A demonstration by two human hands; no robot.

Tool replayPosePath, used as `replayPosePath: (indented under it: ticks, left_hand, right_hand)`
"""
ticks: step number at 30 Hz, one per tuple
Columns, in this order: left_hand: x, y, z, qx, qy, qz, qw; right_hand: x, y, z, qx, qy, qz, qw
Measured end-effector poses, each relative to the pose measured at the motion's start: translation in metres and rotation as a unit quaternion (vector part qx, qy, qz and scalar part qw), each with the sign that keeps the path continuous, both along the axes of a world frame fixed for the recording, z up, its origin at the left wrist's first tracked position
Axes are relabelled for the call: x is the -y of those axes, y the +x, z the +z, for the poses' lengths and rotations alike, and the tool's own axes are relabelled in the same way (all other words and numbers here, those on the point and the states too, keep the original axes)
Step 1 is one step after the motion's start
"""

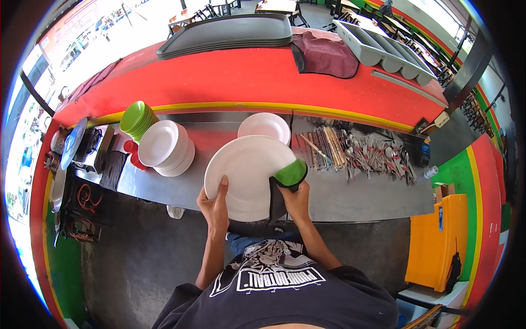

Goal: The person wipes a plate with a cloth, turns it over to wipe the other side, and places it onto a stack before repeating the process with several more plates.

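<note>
A large white plate (244, 175) is held up before my body, its face tilted toward me. My left hand (215, 205) grips its lower left edge, thumb on the face and the other fingers hidden behind. At the right rim, my right hand (296, 198) is closed on a black and green cloth (290, 173) that folds over the plate's edge. A dark end of the cloth hangs down beneath that hand. Just behind the held plate, another white plate (265, 125) lies on the steel counter (361, 200).
To the left are a stack of white plates (167, 148), green bowls (137, 118) and red cups (134, 156). Chopsticks (329, 147) and piled cutlery (383, 158) lie right. Dark trays (227, 35), a maroon cloth (326, 54) and a grey cutlery holder (386, 52) top the red ledge.
</note>
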State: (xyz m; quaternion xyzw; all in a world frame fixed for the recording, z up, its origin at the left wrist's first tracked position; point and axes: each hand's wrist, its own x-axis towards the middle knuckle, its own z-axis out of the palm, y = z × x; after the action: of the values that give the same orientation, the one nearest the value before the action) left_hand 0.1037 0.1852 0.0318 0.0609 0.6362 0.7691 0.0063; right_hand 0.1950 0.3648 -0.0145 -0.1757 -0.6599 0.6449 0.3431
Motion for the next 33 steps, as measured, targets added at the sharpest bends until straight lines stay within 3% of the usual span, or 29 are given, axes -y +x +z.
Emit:
replayPosePath:
  ticks: [6,9,10,13,17,19,25,29,33]
  left_hand:
    - [0.007,-0.004,0.021,-0.03,-0.089,-0.118,0.989]
    - [0.021,-0.012,0.032,-0.117,-0.229,-0.243,0.935]
    - [0.022,-0.01,0.034,-0.086,-0.264,-0.262,0.924]
    - [0.018,0.0,0.035,-0.067,-0.297,-0.325,0.895]
    - [0.003,0.013,0.025,-0.144,-0.325,-0.353,0.865]
    - [-0.002,0.016,0.031,-0.159,-0.339,-0.355,0.857]
    - [0.001,0.015,0.025,-0.148,-0.253,-0.275,0.916]
    - [0.006,0.014,0.011,-0.094,-0.122,-0.129,0.98]
    - [0.001,0.014,-0.015,-0.031,-0.009,-0.012,0.999]
  right_hand:
    - [-0.024,0.016,-0.008,0.022,0.059,0.082,0.995]
    - [-0.027,0.028,0.015,0.065,0.076,0.14,0.985]
    - [-0.031,0.03,0.015,0.068,0.123,0.151,0.979]
    - [-0.034,0.035,0.022,0.144,0.111,0.196,0.964]
    - [-0.035,0.037,0.021,0.172,0.242,0.199,0.934]
    - [-0.036,0.038,0.023,0.16,0.243,0.184,0.939]
    - [-0.031,0.048,0.042,0.108,0.138,0.121,0.977]
    - [-0.029,0.044,0.013,0.031,0.089,0.035,0.995]
    - [-0.001,0.036,0.004,0.007,0.002,0.0,1.0]
